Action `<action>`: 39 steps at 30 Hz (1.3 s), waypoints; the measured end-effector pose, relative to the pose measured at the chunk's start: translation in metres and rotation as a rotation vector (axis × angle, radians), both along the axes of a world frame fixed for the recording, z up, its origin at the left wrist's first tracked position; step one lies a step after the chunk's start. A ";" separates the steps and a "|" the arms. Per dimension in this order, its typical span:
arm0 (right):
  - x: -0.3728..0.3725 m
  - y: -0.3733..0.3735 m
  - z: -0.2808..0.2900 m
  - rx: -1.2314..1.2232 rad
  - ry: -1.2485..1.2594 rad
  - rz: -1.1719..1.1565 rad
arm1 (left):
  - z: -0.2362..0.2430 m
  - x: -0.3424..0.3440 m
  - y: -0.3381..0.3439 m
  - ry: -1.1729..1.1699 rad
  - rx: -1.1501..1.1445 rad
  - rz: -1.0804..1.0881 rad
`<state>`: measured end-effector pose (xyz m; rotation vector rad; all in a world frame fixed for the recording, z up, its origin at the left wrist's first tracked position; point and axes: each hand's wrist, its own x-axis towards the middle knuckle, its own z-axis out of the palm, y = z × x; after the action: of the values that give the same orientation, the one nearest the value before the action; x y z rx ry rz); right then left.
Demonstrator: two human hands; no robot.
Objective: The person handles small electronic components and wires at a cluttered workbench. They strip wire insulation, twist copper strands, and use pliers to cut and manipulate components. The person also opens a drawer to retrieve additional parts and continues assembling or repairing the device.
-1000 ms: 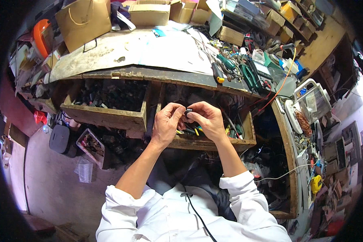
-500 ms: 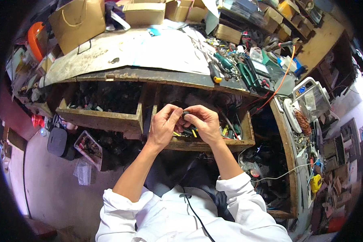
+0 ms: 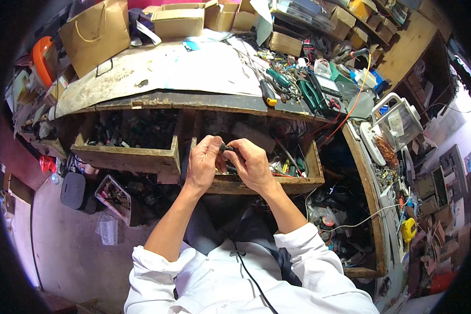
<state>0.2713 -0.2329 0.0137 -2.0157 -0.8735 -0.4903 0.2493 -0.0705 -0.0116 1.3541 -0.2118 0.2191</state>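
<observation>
Over the open right-hand wooden drawer (image 3: 277, 184), my two hands meet at the fingertips. Between them is a small dark part (image 3: 226, 148), too small and covered to name. My left hand (image 3: 204, 161) pinches it from the left, thumb against the fingers. From the other side my right hand (image 3: 250, 165) grips it, with the fingers curled. Inside the drawer below lie tools with coloured handles and a long metal rod (image 3: 287, 150), partly hidden by my hands.
Left of it, another open drawer (image 3: 125, 157) holds dark small parts. The bench carries a white sheet (image 3: 204, 70), a screwdriver (image 3: 268, 94), green-handled pliers (image 3: 310, 97) and a multimeter (image 3: 327, 85). A yellow tape measure (image 3: 408, 229) lies at the right. On the floor stands a bin (image 3: 115, 199).
Both hands have shifted slightly left in view, still together on the small dark part. The right fingers have turned and curled more. The whole scene has shifted a little as well.
</observation>
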 end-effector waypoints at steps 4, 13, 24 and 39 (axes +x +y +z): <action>-0.003 -0.003 0.004 -0.031 0.001 -0.007 | 0.006 -0.003 -0.003 0.027 -0.030 0.004; -0.005 -0.003 0.003 -0.025 -0.030 -0.007 | 0.009 -0.002 0.000 0.052 0.124 -0.050; -0.006 -0.002 0.002 -0.110 0.059 0.090 | 0.004 0.001 0.004 0.122 0.044 -0.128; 0.002 -0.007 -0.002 0.135 0.220 0.081 | 0.008 -0.010 -0.016 -0.249 0.339 0.360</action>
<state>0.2732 -0.2401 0.0118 -1.8621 -0.7629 -0.2681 0.2390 -0.0865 -0.0034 1.6979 -0.2181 0.6800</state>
